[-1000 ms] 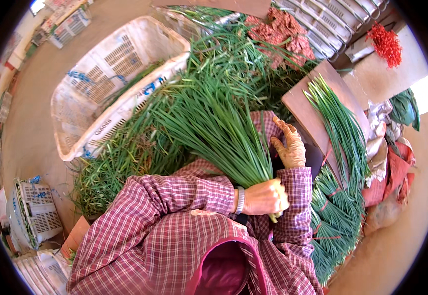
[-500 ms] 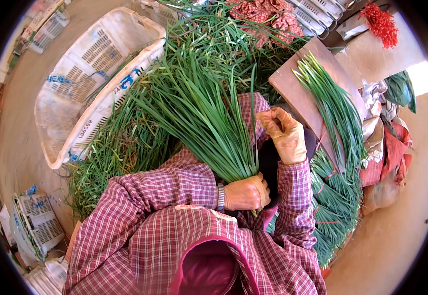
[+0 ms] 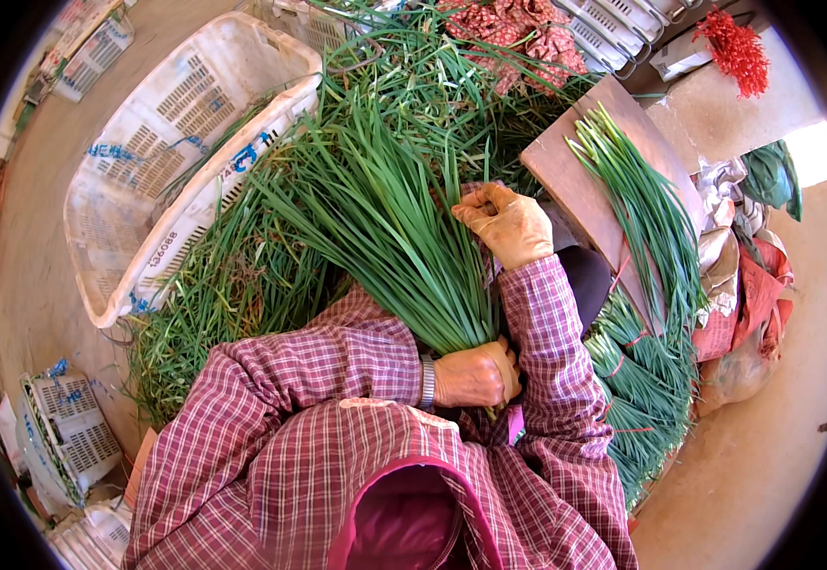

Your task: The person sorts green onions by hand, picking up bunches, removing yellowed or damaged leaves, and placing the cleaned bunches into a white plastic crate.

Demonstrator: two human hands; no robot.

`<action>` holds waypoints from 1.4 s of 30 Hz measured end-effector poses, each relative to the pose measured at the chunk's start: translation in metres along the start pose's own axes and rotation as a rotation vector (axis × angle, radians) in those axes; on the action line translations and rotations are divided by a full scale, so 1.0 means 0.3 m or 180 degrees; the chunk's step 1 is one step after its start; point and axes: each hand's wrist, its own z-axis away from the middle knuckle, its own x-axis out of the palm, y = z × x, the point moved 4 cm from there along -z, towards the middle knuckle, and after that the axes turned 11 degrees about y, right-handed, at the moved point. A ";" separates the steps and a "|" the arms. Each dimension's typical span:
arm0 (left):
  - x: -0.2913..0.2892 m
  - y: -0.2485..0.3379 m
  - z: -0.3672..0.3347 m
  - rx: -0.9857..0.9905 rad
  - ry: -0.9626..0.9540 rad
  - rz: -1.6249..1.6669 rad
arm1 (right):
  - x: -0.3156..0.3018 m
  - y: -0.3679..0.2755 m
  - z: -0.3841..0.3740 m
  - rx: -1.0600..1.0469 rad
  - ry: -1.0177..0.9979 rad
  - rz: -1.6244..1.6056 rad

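Note:
My left hand is closed round the lower stems of a thick bunch of green chives, whose long leaves fan out up and to the left. A metal-banded watch sits at that wrist. My right hand, in a tan glove, is at the right edge of the bunch. Its thumb and forefinger are pinched on a leaf there; the other fingers curl behind. The stem ends below the left hand are mostly hidden by the hand and sleeve.
Loose chives heap beyond my arms, beside a white plastic crate at the left. On the right, a trimmed bundle lies on a brown board, above several tied bundles. Red ties hang at the far right.
My right hand has moved left and slightly up from beside the bunch to its leaves, the fingertips now touching them. The left hand keeps its grip in the same place.

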 end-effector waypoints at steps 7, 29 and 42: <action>-0.013 0.004 -0.009 0.0068 -0.0157 -0.0078 | 0.033 0.070 -0.003 0.0378 -0.0108 -0.1063; 0.129 0.006 0.061 0.0052 -0.0381 -0.0628 | 0.030 0.018 -0.053 0.0092 0.0217 -0.0397; -0.074 -0.014 -0.040 -0.0139 0.0128 0.0156 | -0.048 0.000 -0.064 0.0848 0.0166 -0.2341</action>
